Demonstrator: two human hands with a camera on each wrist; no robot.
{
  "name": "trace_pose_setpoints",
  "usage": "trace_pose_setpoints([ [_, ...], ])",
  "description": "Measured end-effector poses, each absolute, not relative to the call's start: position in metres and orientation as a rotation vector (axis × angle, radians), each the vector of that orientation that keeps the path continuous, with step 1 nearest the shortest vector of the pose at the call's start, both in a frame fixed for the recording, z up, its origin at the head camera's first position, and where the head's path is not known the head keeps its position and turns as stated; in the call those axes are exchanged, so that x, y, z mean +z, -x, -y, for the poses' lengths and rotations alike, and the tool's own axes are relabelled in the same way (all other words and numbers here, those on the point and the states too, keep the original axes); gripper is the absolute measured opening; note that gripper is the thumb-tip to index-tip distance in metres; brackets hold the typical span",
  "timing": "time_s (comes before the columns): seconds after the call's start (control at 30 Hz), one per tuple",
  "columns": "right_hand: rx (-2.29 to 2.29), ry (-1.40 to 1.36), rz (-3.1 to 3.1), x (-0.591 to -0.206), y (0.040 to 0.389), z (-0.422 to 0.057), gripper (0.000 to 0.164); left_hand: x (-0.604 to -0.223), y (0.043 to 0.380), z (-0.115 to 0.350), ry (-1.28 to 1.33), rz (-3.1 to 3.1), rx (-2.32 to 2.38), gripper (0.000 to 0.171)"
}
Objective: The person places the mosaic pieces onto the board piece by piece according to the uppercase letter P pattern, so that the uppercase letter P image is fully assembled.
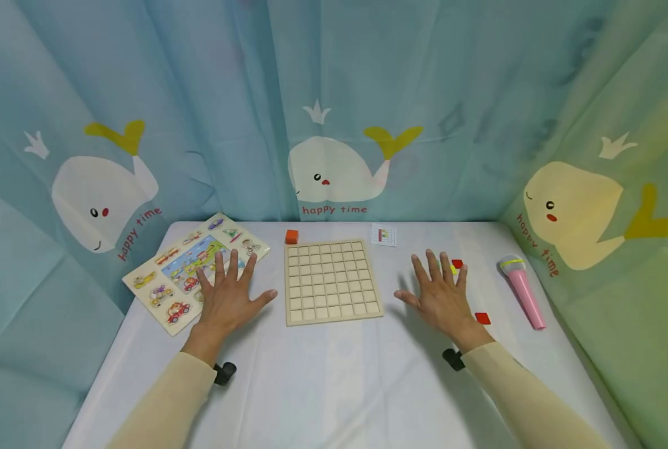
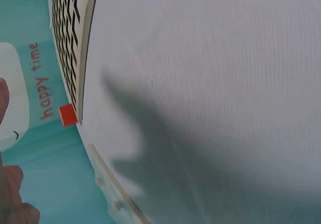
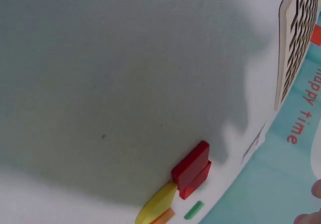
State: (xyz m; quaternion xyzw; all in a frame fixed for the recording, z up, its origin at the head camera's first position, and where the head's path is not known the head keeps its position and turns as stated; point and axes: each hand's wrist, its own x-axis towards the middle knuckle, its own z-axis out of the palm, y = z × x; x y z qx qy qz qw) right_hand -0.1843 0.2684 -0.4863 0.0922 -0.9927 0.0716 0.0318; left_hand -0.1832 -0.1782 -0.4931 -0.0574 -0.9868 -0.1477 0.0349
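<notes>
Both spread wide, left hand by the picture puzzle, right hand near a red tile, gridded board between.

Cream sleeves and black wrist devices, seemingly cameras, are worn.

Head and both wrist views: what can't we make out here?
Head: part of the puzzle board, hidden by the left hand.
Head: the small card's fine print, too small to read.
Head: part of the yellow piece, behind the right hand.
Left wrist: most of the left hand, cut off by the left edge.
Right wrist: the yellow piece's near end, cut by the bottom edge.
</notes>
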Motion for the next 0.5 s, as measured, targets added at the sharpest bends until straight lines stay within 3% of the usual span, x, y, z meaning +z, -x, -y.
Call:
trace_pose_setpoints([
  [0.5,0.262,-0.710,3.232,-0.517,0.208,-0.206,0.098,-0.530,0.191,0.124,0.462,3.286,-0.559,0.109],
])
